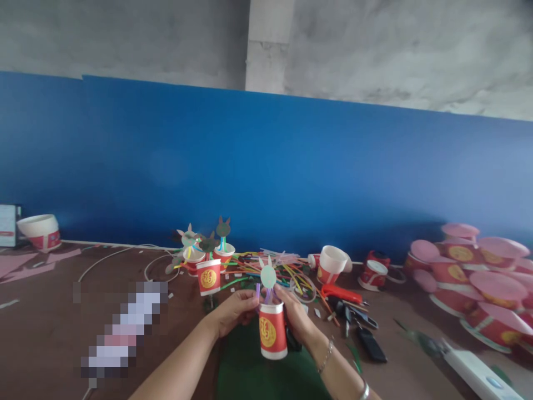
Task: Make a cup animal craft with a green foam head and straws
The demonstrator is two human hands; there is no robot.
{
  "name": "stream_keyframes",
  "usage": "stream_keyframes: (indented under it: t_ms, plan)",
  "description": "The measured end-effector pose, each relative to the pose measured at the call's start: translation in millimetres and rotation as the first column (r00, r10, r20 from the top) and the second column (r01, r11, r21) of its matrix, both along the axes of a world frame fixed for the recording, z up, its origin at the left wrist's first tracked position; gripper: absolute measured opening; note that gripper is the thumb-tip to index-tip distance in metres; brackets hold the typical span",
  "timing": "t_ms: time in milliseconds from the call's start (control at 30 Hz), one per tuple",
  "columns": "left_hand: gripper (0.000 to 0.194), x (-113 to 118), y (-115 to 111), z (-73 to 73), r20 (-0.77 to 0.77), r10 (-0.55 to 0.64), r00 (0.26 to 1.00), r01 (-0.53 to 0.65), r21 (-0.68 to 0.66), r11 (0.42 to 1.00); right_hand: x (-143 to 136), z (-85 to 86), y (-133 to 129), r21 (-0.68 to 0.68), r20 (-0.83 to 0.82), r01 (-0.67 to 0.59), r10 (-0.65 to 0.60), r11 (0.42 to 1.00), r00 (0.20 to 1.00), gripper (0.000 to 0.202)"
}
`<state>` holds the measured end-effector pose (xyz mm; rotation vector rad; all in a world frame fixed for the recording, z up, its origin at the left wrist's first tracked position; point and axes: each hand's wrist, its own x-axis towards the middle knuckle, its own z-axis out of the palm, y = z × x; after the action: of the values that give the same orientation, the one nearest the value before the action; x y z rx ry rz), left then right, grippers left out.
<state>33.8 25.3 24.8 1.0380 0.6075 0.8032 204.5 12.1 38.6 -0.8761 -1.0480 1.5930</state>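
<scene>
A red and white paper cup [272, 336] with a gold emblem is in front of me, over a dark green mat [245, 366]. From its mouth rises a pale green paper rabbit head [268, 275] on purple strips. My left hand [239, 308] is closed at the cup's left, pinching a short purple strip [257, 291] beside the rim. My right hand [296, 316] is closed against the cup's right side, its fingertips reaching behind the rim and partly hidden by the purple strips.
Similar cups [209, 278] with animal heads stand behind on the left. Coloured strips [283, 269], tilted cups [332, 264], an orange-handled tool [341, 294] and keys [348, 322] lie behind and right. Pink-topped cups [462, 272] pile at far right. A glue gun [474, 366] lies front right.
</scene>
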Motion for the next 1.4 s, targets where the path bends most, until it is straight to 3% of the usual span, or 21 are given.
stream_keyframes:
  t_ms: [200, 367, 567, 833, 1067, 1400]
  plan:
    - [0.042, -0.9, -3.0, 0.2, 0.021, -0.144, 0.989, 0.144, 0.025, 0.989, -0.6, 2.4, -2.6, -0.057, -0.015, -0.001, 0.001, 0.998, 1.0, 0.032]
    - [0.031, 1.5, -4.2, 2.8, 0.155, -0.147, 0.977, 0.145, 0.028, 0.989, -0.8, -1.2, -1.4, -0.071, -0.089, -0.043, 0.037, 0.997, 0.995, 0.025]
    - [0.025, 3.3, -2.9, 2.5, 0.222, -0.145, 0.964, 0.144, 0.021, 0.989, -1.6, 0.1, -0.6, -0.036, -0.199, -0.181, 0.17, 0.983, 0.965, 0.01]
    - [0.031, 1.9, -3.5, 4.5, 0.254, -0.225, 0.941, 0.23, 0.013, 0.973, 10.9, 4.7, -1.7, 0.065, -0.14, -0.342, 0.348, 0.937, 0.927, 0.017]
    - [0.025, 0.3, -5.4, 4.0, 0.252, -0.246, 0.936, 0.271, -0.069, 0.96, 16.2, 0.5, -0.5, 0.036, -0.086, -0.438, 0.439, 0.898, 0.894, 0.028]
    - [0.021, 0.1, -4.0, -2.6, 0.185, -0.202, 0.962, 0.221, -0.093, 0.971, 21.0, -8.4, 1.1, 0.01, -0.033, -0.406, 0.406, 0.914, 0.913, 0.018]
